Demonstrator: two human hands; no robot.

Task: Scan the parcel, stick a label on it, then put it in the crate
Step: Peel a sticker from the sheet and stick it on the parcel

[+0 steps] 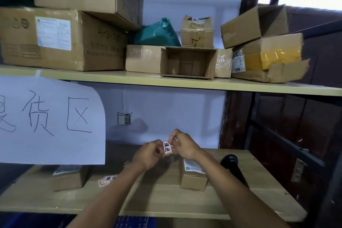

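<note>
1. The right hand hides the far end of the parcel.
2. The paper sign runs off the left edge.
3. The blue crate is cut by the bottom edge.
4. Small print on the parcel's waybill is unreadable.

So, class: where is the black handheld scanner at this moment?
The scanner lies on the lower shelf, right of centre in the head view, just right of the small parcel and under the right forearm.

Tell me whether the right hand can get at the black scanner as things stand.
Probably yes, once freed: the scanner lies uncovered on the shelf just right of the right hand, but both hands are pinching a label.
</note>
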